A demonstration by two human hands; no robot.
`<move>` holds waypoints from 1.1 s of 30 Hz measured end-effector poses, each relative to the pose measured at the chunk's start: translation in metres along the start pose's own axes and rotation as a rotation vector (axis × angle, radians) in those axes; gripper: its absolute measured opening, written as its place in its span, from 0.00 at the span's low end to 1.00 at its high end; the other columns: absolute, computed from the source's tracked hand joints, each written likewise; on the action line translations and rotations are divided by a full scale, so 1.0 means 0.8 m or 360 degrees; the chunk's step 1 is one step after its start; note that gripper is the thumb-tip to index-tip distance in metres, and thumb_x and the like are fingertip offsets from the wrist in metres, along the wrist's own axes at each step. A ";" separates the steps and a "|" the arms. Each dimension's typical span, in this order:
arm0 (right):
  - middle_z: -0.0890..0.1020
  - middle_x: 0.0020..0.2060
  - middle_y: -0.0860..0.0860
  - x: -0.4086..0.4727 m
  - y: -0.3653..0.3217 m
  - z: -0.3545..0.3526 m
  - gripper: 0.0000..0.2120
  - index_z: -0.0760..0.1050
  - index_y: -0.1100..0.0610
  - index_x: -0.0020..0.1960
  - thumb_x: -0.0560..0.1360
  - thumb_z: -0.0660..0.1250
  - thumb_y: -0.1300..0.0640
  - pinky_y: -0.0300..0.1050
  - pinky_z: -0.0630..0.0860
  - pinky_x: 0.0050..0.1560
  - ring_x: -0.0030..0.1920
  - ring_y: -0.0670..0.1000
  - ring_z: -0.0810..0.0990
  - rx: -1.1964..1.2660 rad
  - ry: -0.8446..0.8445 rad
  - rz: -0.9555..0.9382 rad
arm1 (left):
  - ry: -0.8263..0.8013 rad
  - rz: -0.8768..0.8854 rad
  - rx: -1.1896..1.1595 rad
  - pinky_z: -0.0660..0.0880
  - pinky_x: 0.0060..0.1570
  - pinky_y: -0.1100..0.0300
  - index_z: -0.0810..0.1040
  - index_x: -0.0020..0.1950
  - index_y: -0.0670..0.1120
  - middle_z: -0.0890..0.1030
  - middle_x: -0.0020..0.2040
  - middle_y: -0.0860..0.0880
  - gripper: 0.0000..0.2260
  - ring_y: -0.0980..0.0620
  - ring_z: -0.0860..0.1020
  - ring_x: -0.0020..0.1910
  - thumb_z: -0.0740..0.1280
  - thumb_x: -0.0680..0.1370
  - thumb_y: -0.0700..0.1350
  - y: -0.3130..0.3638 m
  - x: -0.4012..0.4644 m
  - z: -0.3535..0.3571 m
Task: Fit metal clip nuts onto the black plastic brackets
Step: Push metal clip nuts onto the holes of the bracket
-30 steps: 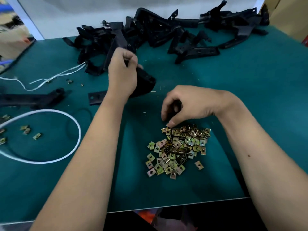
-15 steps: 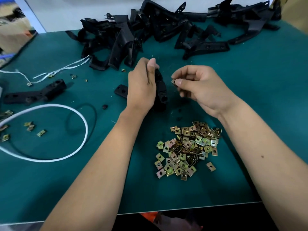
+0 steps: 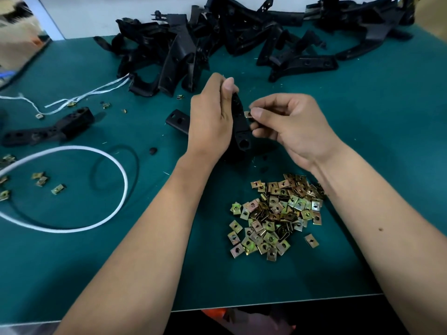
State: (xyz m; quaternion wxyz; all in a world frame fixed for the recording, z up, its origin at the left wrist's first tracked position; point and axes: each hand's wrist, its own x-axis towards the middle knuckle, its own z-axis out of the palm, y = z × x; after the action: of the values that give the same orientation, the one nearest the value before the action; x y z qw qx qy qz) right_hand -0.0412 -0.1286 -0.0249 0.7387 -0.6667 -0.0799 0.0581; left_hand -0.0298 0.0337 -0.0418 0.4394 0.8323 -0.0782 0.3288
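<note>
My left hand point(image 3: 210, 122) grips a black plastic bracket point(image 3: 240, 126) and holds it on edge above the green mat; one flat end of it sticks out to the left of the hand. My right hand point(image 3: 287, 126) pinches a single metal clip nut point(image 3: 247, 114) between thumb and forefinger, right against the bracket's upper right edge. A heap of brass-coloured clip nuts point(image 3: 278, 213) lies on the mat below my right wrist.
A big pile of black brackets point(image 3: 217, 39) runs along the table's far side. One separate bracket point(image 3: 50, 129) lies at the left, by a white cord loop point(image 3: 101, 160), white string point(image 3: 72, 97) and a few stray nuts point(image 3: 41, 180). The table's front edge point(image 3: 266, 303) is near.
My right hand rose from the nut heap with one nut and came to the bracket. My left hand drew the bracket toward the middle and turned it on edge.
</note>
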 end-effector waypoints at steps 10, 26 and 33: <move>0.83 0.34 0.52 0.000 -0.003 -0.003 0.03 0.82 0.63 0.48 0.77 0.71 0.69 0.36 0.79 0.37 0.34 0.47 0.82 -0.0020 -0.0030 0.0064 | -0.0068 0.0072 0.0040 0.68 0.35 0.64 0.77 0.50 0.37 0.77 0.36 0.54 0.15 0.53 0.75 0.35 0.57 0.87 0.46 0.008 -0.002 -0.001; 0.80 0.33 0.57 0.000 -0.011 0.005 0.08 0.75 0.61 0.50 0.76 0.74 0.67 0.39 0.69 0.26 0.29 0.52 0.75 -0.0088 0.0008 0.0083 | -0.0057 0.0069 0.0113 0.67 0.29 0.53 0.74 0.50 0.39 0.74 0.32 0.50 0.15 0.51 0.72 0.30 0.57 0.87 0.48 0.019 -0.005 0.004; 0.84 0.36 0.50 -0.011 -0.026 -0.009 0.08 0.83 0.53 0.44 0.71 0.80 0.51 0.37 0.74 0.35 0.32 0.43 0.77 -0.1312 -0.0829 -0.0078 | 0.0244 -0.0153 0.0086 0.70 0.39 0.49 0.75 0.50 0.35 0.78 0.35 0.47 0.17 0.49 0.73 0.34 0.56 0.86 0.47 -0.009 0.008 -0.015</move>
State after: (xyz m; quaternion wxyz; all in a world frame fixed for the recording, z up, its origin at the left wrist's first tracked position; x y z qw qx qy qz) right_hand -0.0488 -0.1396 -0.0049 0.3699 -0.8649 -0.2943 0.1691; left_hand -0.0275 0.0484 -0.0384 0.4368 0.8190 0.0048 0.3721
